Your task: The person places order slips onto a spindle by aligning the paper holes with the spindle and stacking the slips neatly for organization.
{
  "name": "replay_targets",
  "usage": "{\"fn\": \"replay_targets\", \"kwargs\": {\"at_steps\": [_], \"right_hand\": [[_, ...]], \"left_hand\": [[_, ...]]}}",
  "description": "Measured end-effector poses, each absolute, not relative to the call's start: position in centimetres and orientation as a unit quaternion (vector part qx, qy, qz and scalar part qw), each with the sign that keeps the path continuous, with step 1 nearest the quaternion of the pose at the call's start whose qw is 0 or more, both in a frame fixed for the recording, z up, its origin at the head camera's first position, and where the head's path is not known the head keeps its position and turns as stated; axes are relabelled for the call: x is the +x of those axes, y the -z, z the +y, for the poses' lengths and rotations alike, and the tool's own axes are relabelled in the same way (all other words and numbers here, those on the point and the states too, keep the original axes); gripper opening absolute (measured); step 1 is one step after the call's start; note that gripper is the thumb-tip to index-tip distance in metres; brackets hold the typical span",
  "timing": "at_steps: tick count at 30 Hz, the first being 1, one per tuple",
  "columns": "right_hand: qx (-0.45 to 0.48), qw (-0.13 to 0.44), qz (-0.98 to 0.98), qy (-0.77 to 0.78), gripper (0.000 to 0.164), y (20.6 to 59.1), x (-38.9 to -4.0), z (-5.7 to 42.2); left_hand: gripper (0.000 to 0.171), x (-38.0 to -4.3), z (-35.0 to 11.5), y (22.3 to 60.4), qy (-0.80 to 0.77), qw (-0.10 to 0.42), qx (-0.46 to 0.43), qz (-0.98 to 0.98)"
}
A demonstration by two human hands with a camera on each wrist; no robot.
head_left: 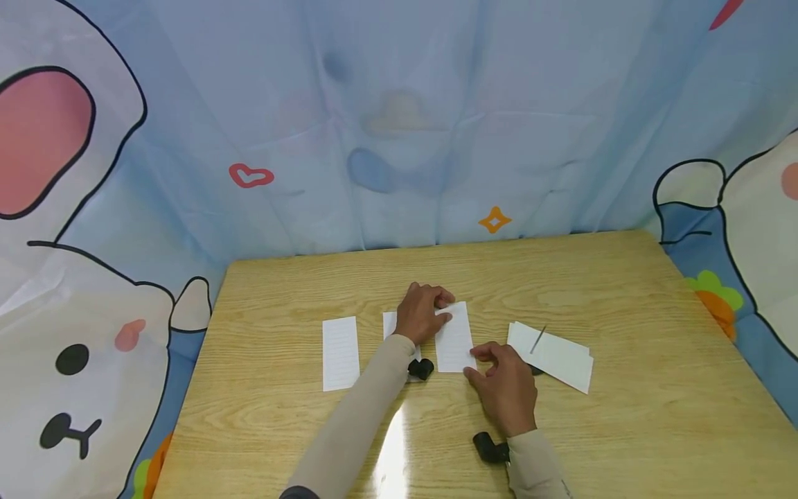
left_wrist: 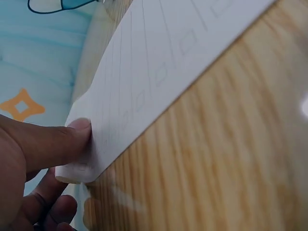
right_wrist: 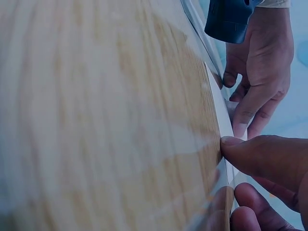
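Note:
A white slip of ruled paper (head_left: pixel 454 346) lies in the middle of the wooden table. My left hand (head_left: pixel 419 313) pinches its far left corner; in the left wrist view, the thumb (left_wrist: pixel 77 137) lies on top of the paper (left_wrist: pixel 139 62), its edge slightly lifted and bent there. My right hand (head_left: pixel 508 389) is at the near right edge of the same slip, thumb and forefinger apart and touching that edge. In the right wrist view, the right thumb (right_wrist: pixel 262 149) meets the thin paper edge (right_wrist: pixel 220 106).
A second slip (head_left: pixel 389 323) lies partly hidden under my left hand and wrist. Further left is another ruled slip (head_left: pixel 340 353). On the right, overlapping white sheets (head_left: pixel 570 364) carry a thin dark stick-like object (head_left: pixel 538 339). A printed curtain (head_left: pixel 399 208) hangs behind the table.

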State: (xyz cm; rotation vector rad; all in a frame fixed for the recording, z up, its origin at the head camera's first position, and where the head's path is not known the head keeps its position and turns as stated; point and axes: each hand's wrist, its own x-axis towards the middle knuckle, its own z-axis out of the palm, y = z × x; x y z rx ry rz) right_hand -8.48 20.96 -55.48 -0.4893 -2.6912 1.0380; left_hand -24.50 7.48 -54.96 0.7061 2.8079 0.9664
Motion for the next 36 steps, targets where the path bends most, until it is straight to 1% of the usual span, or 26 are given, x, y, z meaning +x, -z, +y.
{"fn": "replay_targets", "kwargs": {"at_steps": [4, 14, 19, 25, 31, 36], "right_hand": [[-0.163, 0.107, -0.916, -0.351, 0.029, 55.6, -8.4, 21.0], [-0.164, 0.121, -0.916, -0.344, 0.028, 55.8, -8.5, 20.9], [-0.163, 0.116, -0.916, -0.348, 0.028, 55.8, -8.4, 21.0], [-0.165, 0.109, -0.914, -0.354, 0.028, 55.7, -8.4, 20.9], [-0.162, 0.117, -0.91, -0.363, 0.025, 56.0, -8.3, 21.1], [-0.152, 0.125, -0.906, -0.375, 0.024, 56.2, -8.3, 21.3]], "left_hand": [[0.018, -24.3, 7.5, 54.9, -0.311, 0.048, 0.236, 0.919], [0.011, -24.3, 6.9, 54.6, -0.333, 0.016, 0.246, 0.91], [0.014, -24.2, 6.4, 54.6, -0.362, 0.014, 0.257, 0.896], [0.01, -24.0, 6.2, 54.3, -0.375, 0.029, 0.264, 0.888], [0.014, -23.9, 5.7, 53.4, -0.41, 0.066, 0.25, 0.875], [0.017, -23.9, 5.3, 53.2, -0.455, 0.078, 0.236, 0.855]]}}
